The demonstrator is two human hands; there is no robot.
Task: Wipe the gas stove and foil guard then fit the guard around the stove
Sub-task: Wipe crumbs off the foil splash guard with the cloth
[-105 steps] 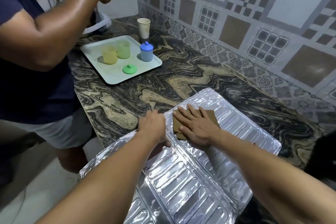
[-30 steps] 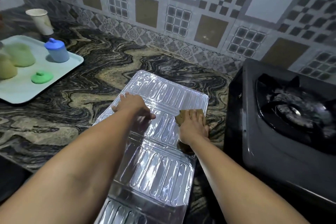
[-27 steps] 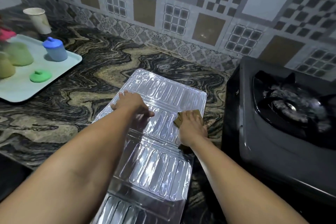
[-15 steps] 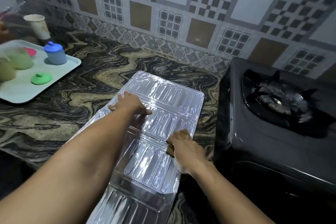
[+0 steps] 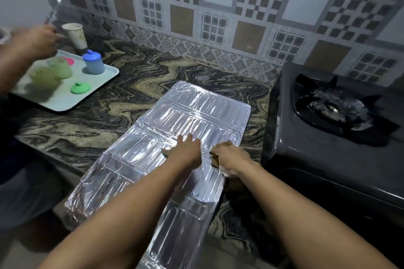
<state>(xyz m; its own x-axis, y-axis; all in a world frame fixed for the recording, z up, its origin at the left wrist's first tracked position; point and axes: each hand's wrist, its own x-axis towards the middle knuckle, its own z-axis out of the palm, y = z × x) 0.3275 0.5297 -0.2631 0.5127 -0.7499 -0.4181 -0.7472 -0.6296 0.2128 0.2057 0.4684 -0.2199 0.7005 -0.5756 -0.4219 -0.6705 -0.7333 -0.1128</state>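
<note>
Moved nearer mid-frame, the left hand (image 5: 185, 153) presses flat on the ribbed silver foil guard (image 5: 192, 116); the right hand (image 5: 232, 158) grips a brown cloth (image 5: 215, 159).

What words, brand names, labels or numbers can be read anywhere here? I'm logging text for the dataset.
None can be read.
The paper cup shows a faint mark, too blurred to tell if it is print.
The gas stove, foil guard, blue lidded cup and wall tiles show no lettering, only patterns.
</note>
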